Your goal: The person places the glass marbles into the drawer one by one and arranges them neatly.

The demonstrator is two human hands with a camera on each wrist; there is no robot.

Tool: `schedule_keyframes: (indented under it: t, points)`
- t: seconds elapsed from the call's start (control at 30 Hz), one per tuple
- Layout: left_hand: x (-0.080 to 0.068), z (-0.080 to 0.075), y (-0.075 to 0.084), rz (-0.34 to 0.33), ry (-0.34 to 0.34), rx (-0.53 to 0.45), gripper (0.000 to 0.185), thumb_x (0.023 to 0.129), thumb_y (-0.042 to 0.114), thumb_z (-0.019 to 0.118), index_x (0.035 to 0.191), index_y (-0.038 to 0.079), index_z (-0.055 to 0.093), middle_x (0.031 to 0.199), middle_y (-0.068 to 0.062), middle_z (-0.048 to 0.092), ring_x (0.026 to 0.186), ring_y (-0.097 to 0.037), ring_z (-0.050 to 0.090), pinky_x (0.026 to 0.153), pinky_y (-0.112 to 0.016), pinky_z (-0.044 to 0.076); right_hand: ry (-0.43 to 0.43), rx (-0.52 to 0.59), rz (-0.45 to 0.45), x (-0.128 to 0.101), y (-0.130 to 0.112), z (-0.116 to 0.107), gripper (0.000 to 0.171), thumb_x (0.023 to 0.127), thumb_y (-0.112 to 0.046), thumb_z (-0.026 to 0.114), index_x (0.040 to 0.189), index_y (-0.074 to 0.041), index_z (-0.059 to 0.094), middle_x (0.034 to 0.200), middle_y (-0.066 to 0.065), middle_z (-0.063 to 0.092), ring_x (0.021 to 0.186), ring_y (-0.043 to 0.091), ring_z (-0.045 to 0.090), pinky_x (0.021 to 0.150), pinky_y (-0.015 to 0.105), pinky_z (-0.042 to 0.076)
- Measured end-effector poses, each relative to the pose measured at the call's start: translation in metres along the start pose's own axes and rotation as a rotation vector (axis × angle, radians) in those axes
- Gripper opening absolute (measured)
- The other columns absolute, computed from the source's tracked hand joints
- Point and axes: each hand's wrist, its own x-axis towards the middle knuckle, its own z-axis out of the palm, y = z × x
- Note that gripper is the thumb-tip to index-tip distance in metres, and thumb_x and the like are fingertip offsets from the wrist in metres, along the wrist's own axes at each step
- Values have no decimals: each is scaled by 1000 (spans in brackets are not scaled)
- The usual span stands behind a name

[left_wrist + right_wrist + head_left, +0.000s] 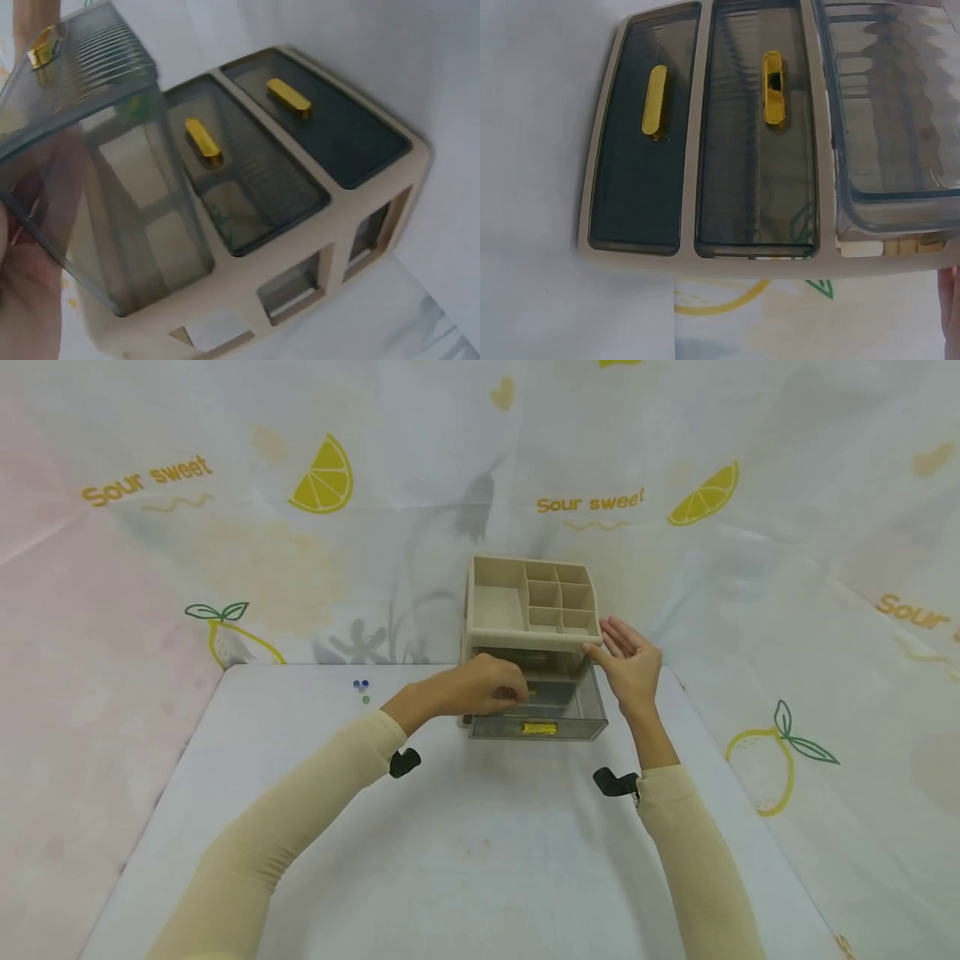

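Observation:
A beige desktop organizer [498,608] stands against the backdrop, its see-through top drawer [540,729] pulled out. My left hand [480,683] is over the left part of that drawer with fingers bent down into it; whether they hold anything is hidden. In the left wrist view, a small green spot [136,106] shows through the drawer wall. My right hand [632,670] touches the organizer's right front corner, thumb at the front and fairly straight fingers along the side. Left of the organizer, several small blue and green marbles [365,683] lie on the table.
The organizer's top has one large compartment and several small ones. Below the pulled-out drawer are two shut drawers [757,180] with gold handles [654,101]. A white cloth covers the table [450,852]; a lemon-print backdrop [420,460] rises behind and at the sides.

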Motion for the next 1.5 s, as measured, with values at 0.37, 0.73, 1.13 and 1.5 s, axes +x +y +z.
schedule_keyframes:
  t: [0.37,0.73,1.13,1.5]
  points:
    - [-33,7,-24,49,530,52,17,84,-7,69,99,3,71,100,-5,68,88,-16,65,70,-30,55,12,12,-12,0,4,-1,59,75,8,79,129,12,55,127,24,59,118,27,60,96,28,48]
    - [-96,5,-80,-308,802,-24,13,85,-9,65,94,-1,71,94,-11,69,86,-24,67,76,-26,57,19,10,2,2,6,-4,60,76,9,78,130,13,53,129,25,58,120,33,57,96,26,48]
    - [-170,19,-120,-683,675,-34,13,88,-5,63,98,-5,70,98,-17,67,89,-31,66,79,-39,57,24,14,7,1,4,-3,59,75,9,79,129,10,55,128,25,58,120,33,57,95,25,48]
    - [-198,28,-124,-888,419,20,19,88,-1,66,105,-9,68,101,-23,65,93,-35,59,84,-48,51,14,-7,13,-1,2,1,58,76,8,78,130,7,56,129,24,58,119,29,58,94,24,48]
